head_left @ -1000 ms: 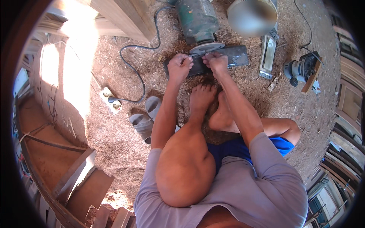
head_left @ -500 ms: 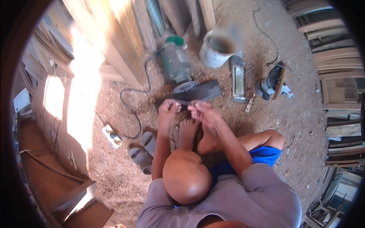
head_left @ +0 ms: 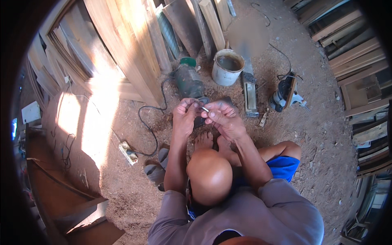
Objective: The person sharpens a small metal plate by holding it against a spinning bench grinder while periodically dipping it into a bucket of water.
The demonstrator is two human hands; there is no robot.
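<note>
Between the fingertips of both hands is a small, thin piece with a bright, pale end [head_left: 205, 109]; its kind is too small to tell. My left hand [head_left: 183, 117] pinches it from the left, and my right hand [head_left: 227, 121] from the right, thumb and fingers closed. Just beyond them a worn green bench grinder [head_left: 189, 83] lies on the ground, its grinding wheel [head_left: 203, 99] partly hidden behind my fingers. A dark board [head_left: 225, 99] under the wheel is mostly covered by my hands.
A white bucket [head_left: 224, 77] holding liquid stands beyond the grinder. Right of it lie a sharpening stone in a holder [head_left: 250, 96] and a corded power tool [head_left: 281, 96]. Leftward are a power strip [head_left: 128, 153], a cord [head_left: 153, 132], sandals [head_left: 154, 171] and leaning timber [head_left: 130, 61].
Both hands have lifted from near the dark board toward me, still pinching the small piece. Its bright end now shows, and my hands cover more of the wheel. The whole view has shifted slightly.
</note>
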